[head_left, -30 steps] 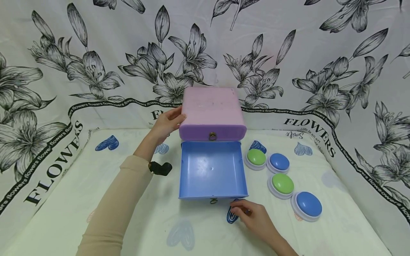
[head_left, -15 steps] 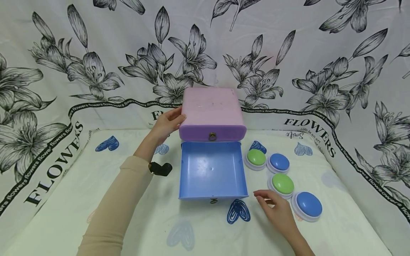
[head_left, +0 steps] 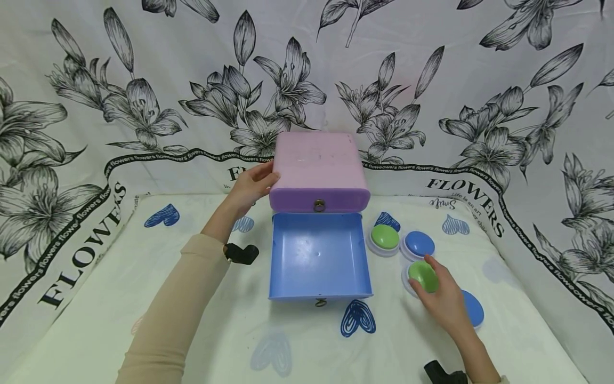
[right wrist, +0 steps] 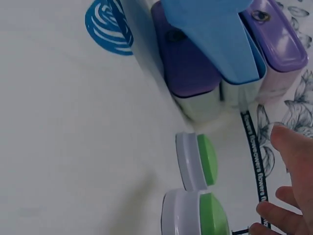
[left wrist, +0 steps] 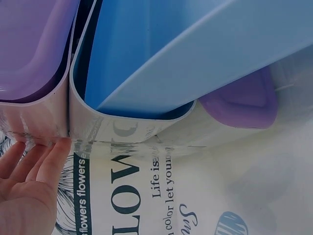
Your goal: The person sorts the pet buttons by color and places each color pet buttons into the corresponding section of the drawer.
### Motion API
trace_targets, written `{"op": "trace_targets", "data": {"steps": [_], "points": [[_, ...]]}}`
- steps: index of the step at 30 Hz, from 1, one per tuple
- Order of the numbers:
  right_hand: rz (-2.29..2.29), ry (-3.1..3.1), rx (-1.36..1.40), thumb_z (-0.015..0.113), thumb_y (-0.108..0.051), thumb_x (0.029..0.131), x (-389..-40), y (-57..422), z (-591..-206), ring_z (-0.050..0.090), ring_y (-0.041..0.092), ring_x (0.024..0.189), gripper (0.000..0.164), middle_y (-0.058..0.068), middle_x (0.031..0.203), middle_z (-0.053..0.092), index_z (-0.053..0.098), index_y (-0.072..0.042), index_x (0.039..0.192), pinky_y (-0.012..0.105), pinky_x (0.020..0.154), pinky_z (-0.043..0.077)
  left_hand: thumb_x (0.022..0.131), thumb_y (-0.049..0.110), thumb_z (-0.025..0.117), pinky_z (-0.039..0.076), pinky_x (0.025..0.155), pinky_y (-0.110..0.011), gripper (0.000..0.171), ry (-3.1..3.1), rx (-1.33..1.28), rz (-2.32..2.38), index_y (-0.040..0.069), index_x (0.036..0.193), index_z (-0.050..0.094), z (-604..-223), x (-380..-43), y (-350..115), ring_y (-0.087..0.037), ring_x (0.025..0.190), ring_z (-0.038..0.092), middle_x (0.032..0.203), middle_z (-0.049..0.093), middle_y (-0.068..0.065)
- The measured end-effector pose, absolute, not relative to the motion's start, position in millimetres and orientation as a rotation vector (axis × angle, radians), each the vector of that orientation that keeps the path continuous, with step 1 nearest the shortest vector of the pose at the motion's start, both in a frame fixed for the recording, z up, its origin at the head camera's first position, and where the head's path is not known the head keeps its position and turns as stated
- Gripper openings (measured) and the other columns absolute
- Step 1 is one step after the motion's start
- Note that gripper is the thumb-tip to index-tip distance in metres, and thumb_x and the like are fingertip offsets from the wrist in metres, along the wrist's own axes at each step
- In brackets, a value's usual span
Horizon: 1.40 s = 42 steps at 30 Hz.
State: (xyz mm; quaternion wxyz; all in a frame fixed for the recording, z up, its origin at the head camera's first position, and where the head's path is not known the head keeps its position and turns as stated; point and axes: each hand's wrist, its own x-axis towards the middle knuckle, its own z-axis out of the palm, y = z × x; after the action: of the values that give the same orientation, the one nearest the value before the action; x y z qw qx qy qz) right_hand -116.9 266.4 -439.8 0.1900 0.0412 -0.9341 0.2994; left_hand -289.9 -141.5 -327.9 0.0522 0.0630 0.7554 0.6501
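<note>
A stack of small drawers stands at the centre; its pink top unit has a purple front with a ring pull. Below that front, a blue drawer is pulled out, showing a bare inside. My left hand rests on the pink unit's left side, and in the left wrist view its extended fingertips touch the wall. Over on the right, my right hand hovers at a green-topped round push button, thumb and fingers spread to either side of the dome. The right wrist view shows those fingers apart from the button.
Another green button and a blue one stand right of the drawer. A second blue button is partly hidden behind my right hand. Flower-printed cloth hangs behind, and a heart-printed cloth covers the surface.
My right hand has moved right from in front of the drawer's ring pull to the nearer green button, its fingers spreading wider. The left hand stays on the pink unit.
</note>
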Motion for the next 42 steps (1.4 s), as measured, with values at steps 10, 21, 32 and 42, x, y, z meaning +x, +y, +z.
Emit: {"op": "trace_targets", "data": {"steps": [10,21,32,42], "points": [[0.741,-2.853,0.043,0.067,-0.040,0.082,-126,285,-440,0.039,0.051,0.118,0.086,0.035,0.132,0.038,0.026,0.009,0.140,0.063,0.093,0.036,0.088,0.035,0.062,0.046,0.099,-0.034,0.063,2.297,0.207,1.975,0.018,0.143,0.035,-329,-290,-142,-0.017,0.125,0.045,0.142,0.041,-0.002],[0.603,-2.963,0.024,0.068,-0.043,0.080,-126,291,-444,0.049,0.052,0.105,0.087,0.039,0.120,0.047,0.033,0.019,0.131,0.060,0.083,0.044,0.088,0.035,0.062,0.046,0.099,-0.033,0.063,2.305,0.202,1.973,0.018,0.143,0.035,-329,-291,-141,-0.016,0.125,0.045,0.142,0.041,-0.002],[0.711,-3.006,-0.100,0.069,-0.048,0.078,-129,294,-446,0.051,0.048,0.105,0.088,0.035,0.120,0.049,0.036,0.014,0.131,0.058,0.083,0.045,0.088,0.034,0.062,0.046,0.098,-0.032,0.063,2.300,0.196,1.981,0.018,0.143,0.036,-329,-292,-141,-0.016,0.125,0.045,0.142,0.041,-0.002],[0.831,-2.906,-0.085,0.071,-0.045,0.077,-131,291,-442,0.047,0.046,0.110,0.087,0.033,0.124,0.045,0.035,0.012,0.133,0.058,0.085,0.043,0.088,0.034,0.061,0.045,0.099,-0.034,0.062,2.297,0.203,1.988,0.018,0.142,0.036,-329,-290,-142,-0.016,0.125,0.045,0.142,0.041,-0.002]]}}
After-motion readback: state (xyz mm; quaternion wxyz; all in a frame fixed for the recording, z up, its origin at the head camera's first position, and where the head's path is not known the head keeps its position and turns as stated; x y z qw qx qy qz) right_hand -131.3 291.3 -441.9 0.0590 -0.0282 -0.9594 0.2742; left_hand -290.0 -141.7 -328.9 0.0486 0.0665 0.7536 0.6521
